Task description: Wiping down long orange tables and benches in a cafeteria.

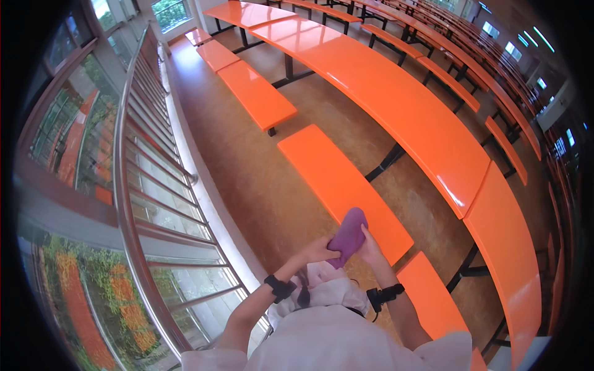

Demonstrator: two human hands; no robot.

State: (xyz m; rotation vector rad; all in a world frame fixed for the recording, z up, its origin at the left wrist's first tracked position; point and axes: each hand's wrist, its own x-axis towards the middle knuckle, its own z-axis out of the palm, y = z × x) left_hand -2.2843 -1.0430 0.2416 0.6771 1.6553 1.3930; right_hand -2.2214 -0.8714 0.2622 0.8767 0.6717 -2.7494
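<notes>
A folded purple cloth (349, 235) is held up in front of my body, tilted, over the near bench. My left hand (321, 250) grips its lower left end, thumb across the front. On its right edge my right hand (369, 243) closes with the fingers partly hidden behind it. Both hands touch the cloth at once. Each wrist wears a black strap, and the right one carries a small device (375, 299). Beneath the cloth lies the orange bench seat (343, 185), apart from it.
Long orange tables (394, 97) on dark metal legs curve along the right, with more rows behind. At left a stainless steel railing (121, 153) runs beside glass windows. Further orange bench seats (255, 92) stand ahead on the brown floor (246, 185).
</notes>
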